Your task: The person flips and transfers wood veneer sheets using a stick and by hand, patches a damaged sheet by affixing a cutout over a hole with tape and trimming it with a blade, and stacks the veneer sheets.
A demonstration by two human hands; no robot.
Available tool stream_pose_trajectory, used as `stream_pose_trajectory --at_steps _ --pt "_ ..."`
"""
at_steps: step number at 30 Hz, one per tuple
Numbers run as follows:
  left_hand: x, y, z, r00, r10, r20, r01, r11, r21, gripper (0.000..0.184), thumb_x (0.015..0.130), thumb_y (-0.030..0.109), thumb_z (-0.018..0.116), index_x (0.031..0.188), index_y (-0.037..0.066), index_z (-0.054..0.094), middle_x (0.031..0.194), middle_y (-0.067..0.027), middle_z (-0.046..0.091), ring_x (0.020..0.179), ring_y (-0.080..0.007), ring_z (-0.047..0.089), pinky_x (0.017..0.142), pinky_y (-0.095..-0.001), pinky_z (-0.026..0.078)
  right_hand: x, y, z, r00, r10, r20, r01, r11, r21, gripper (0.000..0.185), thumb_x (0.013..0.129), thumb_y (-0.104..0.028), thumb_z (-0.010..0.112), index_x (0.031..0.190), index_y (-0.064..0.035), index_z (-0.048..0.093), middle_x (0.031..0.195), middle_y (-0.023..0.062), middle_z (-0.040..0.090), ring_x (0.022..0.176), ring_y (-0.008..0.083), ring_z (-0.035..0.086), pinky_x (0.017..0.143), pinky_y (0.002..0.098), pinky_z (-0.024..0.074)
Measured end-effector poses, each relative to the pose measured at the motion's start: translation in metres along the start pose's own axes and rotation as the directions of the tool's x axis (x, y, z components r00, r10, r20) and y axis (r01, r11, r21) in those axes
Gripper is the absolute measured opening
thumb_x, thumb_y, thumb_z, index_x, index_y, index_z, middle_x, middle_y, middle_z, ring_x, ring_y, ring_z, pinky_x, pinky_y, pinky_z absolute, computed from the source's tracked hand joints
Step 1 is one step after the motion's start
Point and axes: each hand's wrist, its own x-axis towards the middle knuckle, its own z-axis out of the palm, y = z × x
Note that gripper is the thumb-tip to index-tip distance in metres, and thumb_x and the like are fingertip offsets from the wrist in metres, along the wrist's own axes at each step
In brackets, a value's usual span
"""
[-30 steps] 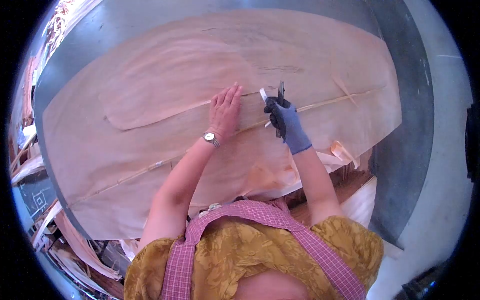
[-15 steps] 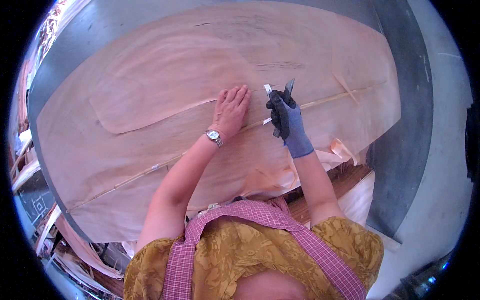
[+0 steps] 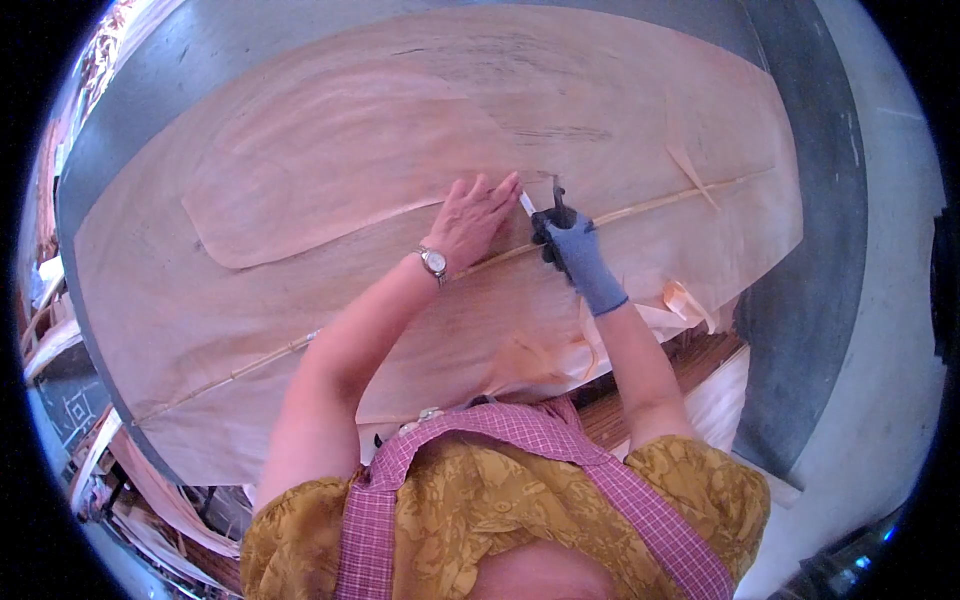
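Observation:
My bare left hand (image 3: pixel 472 218), with a watch on the wrist, lies on a large thin sheet of wood veneer (image 3: pixel 600 90), fingers stretched out. Its fingertips are beside a narrow white strip (image 3: pixel 527 203), which looks like tape. My right hand (image 3: pixel 568 240), in a blue-grey glove with dark fingers, is closed around a dark-bladed knife (image 3: pixel 558 192). The blade's tip is down at the veneer, and the white strip runs up against the gloved fingers. Under both hands passes a long thin bamboo stick (image 3: pixel 650 206). A rounded patch of veneer (image 3: pixel 330 150) lies left of my hands.
A dark tabletop (image 3: pixel 815 250) shows around the sheet. Curled veneer scraps (image 3: pixel 685 300) hang at the near right edge. A thin loose sliver (image 3: pixel 690 175) crosses the stick. Stacked veneer (image 3: pixel 165 480) and scraps are at the lower left.
My left hand has slid right, its fingertips now by the white strip. My right hand has come slightly left and down, and the knife blade has turned more upright in view.

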Motion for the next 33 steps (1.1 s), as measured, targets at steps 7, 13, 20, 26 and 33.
stream_pose_trajectory --at_steps 7,13,20,26,33 --pt "0.013 -0.003 -0.005 1.000 -0.023 0.011 0.024 0.985 -0.171 0.042 0.087 0.030 0.057 0.124 0.011 0.056 0.137 -0.0021 0.049 0.111 -0.0223 0.048 0.091 -0.0396 0.040 0.046 -0.045 -0.031 0.807 -0.591 -0.004 0.273 0.379 -0.884 0.029 0.092 -0.032 0.057 0.087 -0.0044 0.060 0.069 0.0176 0.064 0.062 0.0332 0.064 0.058 0.0459 0.0488" --pt "-0.013 -0.077 0.003 0.884 -0.401 -0.239 0.279 0.864 -0.419 0.032 0.086 0.016 0.059 0.117 0.009 0.057 0.126 -0.0116 0.056 0.109 -0.0307 0.053 0.095 -0.0452 0.040 0.091 -0.147 0.068 0.869 -0.470 0.157 0.483 0.874 -0.055 0.020 0.092 -0.023 0.062 0.095 -0.0040 0.066 0.070 0.0046 0.067 0.048 0.0085 0.052 0.045 0.0251 0.0415" --pt "-0.017 -0.192 -0.018 0.602 -0.645 -0.472 0.639 0.743 -0.199 0.042 0.087 0.011 0.055 0.129 0.010 0.051 0.133 -0.0069 0.053 0.115 -0.0262 0.051 0.097 -0.0430 0.039 0.159 -0.203 0.176 0.866 -0.363 0.345 0.328 0.932 0.157 0.020 0.090 -0.025 0.065 0.097 -0.0065 0.067 0.072 0.0021 0.066 0.050 0.0079 0.051 0.043 0.0228 0.0384" --pt "-0.010 -0.232 -0.016 0.732 -0.494 -0.469 0.519 0.850 -0.085 0.043 0.087 0.013 0.053 0.130 0.010 0.053 0.136 -0.0035 0.052 0.114 -0.0226 0.050 0.095 -0.0403 0.037 0.183 -0.194 0.201 0.919 -0.292 0.266 0.269 0.956 0.121 0.021 0.086 -0.022 0.068 0.089 -0.0020 0.067 0.069 0.0065 0.066 0.050 0.0134 0.058 0.044 0.0273 0.0437" --pt "-0.018 -0.244 0.000 0.669 -0.571 -0.476 0.603 0.791 -0.103 0.041 0.088 0.016 0.056 0.128 0.011 0.055 0.136 -0.0018 0.053 0.116 -0.0211 0.050 0.096 -0.0399 0.037 0.177 -0.197 0.200 0.920 -0.284 0.269 0.252 0.956 0.148 0.020 0.086 -0.022 0.067 0.090 -0.0024 0.068 0.072 0.0072 0.068 0.049 0.0131 0.057 0.043 0.0267 0.0427"
